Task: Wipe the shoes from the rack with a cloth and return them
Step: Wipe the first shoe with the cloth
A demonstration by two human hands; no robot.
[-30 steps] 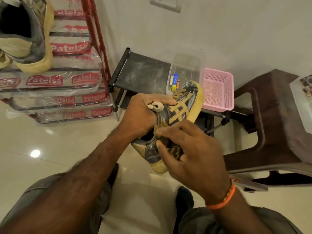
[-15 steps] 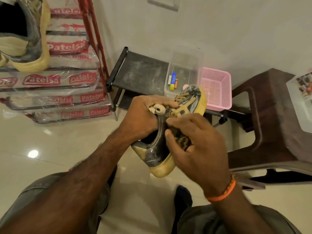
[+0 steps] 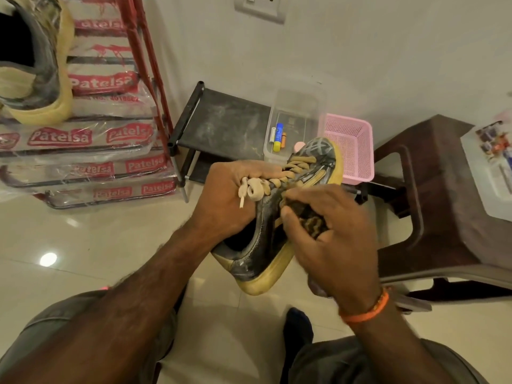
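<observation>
Cloth (image 3: pixel 310 220) mostly hidden under right hand (image 3: pixel 332 239).

Shoe (image 3: pixel 266 245) sitting between both hands, rack (image 3: pixel 110 139) standing left, basket (image 3: pixel 352 151) lying behind, stool (image 3: pixel 432 195) standing right

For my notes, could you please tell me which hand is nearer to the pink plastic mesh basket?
Right. The right hand wipes the shoe just below the pink plastic mesh basket; the left hand lies farther left.
</observation>
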